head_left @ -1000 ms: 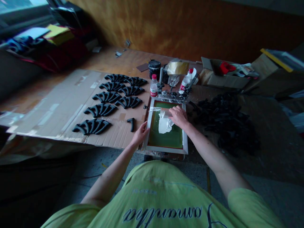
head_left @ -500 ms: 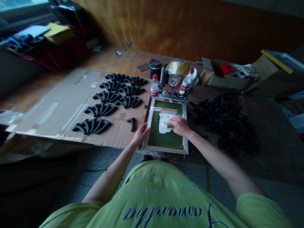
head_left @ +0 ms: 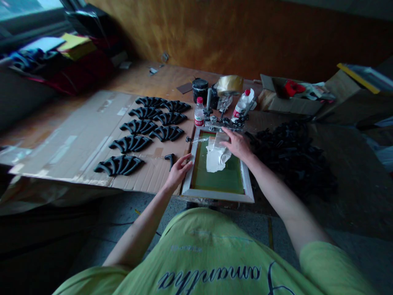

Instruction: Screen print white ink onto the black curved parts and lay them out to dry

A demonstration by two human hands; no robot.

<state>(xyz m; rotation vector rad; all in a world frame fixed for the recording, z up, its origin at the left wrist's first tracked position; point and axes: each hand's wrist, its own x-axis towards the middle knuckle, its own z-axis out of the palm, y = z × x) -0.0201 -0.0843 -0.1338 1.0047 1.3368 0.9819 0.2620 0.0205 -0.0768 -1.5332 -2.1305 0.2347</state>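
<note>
A silver-framed printing screen (head_left: 218, 196) with green mesh lies in front of me. White ink (head_left: 216, 160) is spread in a patch on its mesh. My right hand (head_left: 238, 144) is over the screen's far right part, its fingers stretched and apart. Between its thumb and index finger is the end of a pale squeegee (head_left: 218, 139), lying at the far side of the ink. My left hand (head_left: 179, 171) is at the screen's left edge, fingers apart; whether they touch the frame I cannot tell. A single black handle-shaped piece (head_left: 170, 161) lies beside it.
Rows of curved black pieces (head_left: 130, 142) lie on cardboard (head_left: 73, 135) at left. Clamps (head_left: 225, 121) stand behind the screen, near two red-capped bottles (head_left: 199, 112), a black tub (head_left: 200, 89) and a tape roll (head_left: 229, 85). At right are a dark heap (head_left: 294, 159) and an open carton (head_left: 291, 102).
My right hand has moved away from me and its fingers have spread. The screen's near edge has shifted right and looks larger. My left hand has drawn slightly left, its fingers wider apart.
</note>
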